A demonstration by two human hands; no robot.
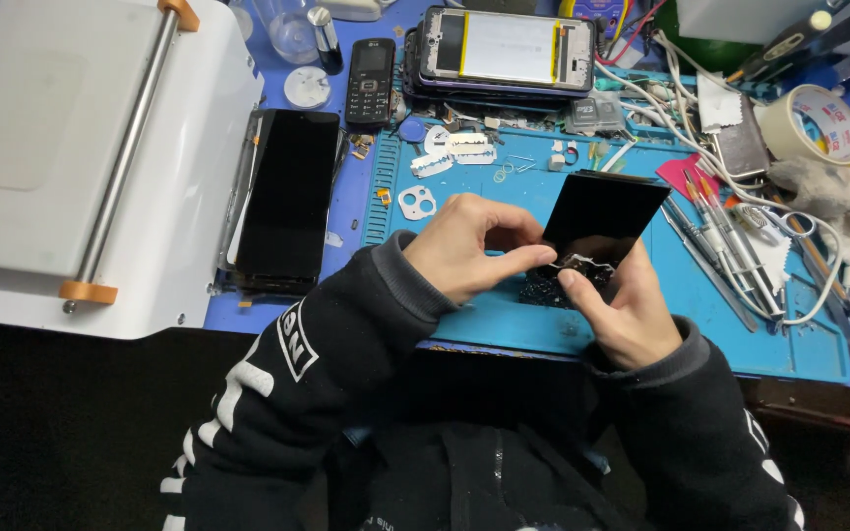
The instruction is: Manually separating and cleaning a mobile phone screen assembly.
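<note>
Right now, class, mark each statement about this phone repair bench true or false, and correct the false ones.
1. Both hands hold the black glass panel. True: the left hand pinches its lower edge and the right hand supports it from below.
2. The panel's lower end is intact. False: it is cracked and crumbling.
3. The work mat is red. False: it is blue.
4. A roll of tape lies at the far right. True.
5. The small keypad phone lies on the white machine. False: it lies on the bench beyond the mat.
</note>
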